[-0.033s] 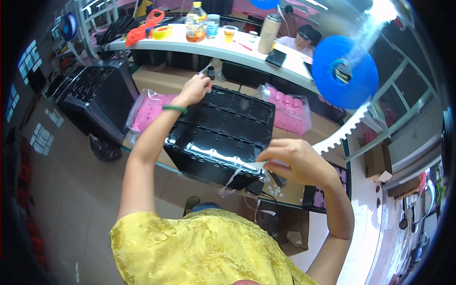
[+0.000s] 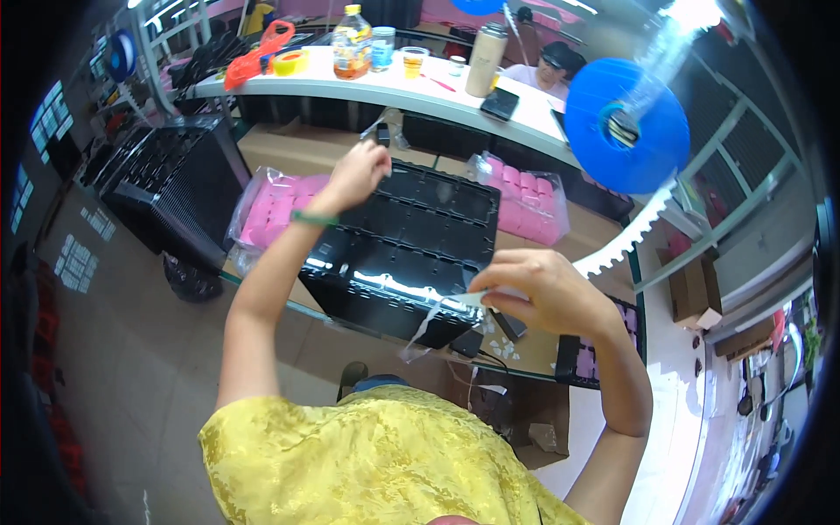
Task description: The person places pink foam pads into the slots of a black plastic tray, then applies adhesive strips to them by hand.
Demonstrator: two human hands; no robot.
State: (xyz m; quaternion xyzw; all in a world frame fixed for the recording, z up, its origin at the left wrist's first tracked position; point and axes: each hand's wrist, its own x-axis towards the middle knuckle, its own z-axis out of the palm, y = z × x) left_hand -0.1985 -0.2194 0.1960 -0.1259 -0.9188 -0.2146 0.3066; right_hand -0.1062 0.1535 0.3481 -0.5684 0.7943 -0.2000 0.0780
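Note:
A stack of black plastic trays [image 2: 420, 226] stands on the bench in front of me. At its far left corner is my left hand [image 2: 357, 175], its fingers pinched together; a small pale bit shows at the fingertips, too small to name. Over the near right corner my right hand [image 2: 538, 284] pinches a white strip with a toothed edge [image 2: 617, 251]. That strip curves up to a large blue reel [image 2: 584, 122] at the upper right. From the pinched end, a clear piece of film [image 2: 426, 331] hangs over the front edge of the trays.
Pink parts in clear bags [image 2: 278, 206] lie left of the stack, with another pink bagged pack [image 2: 527, 203] behind it. More black trays [image 2: 179, 192] stand at left. A white shelf [image 2: 306, 80] holds a bottle [image 2: 353, 48] and a flask [image 2: 486, 61]. A person [image 2: 544, 77] sits beyond.
The view has shifted slightly. My left hand is a little blurred by motion, still by the same corner; my right hand keeps its pinch on the white strip.

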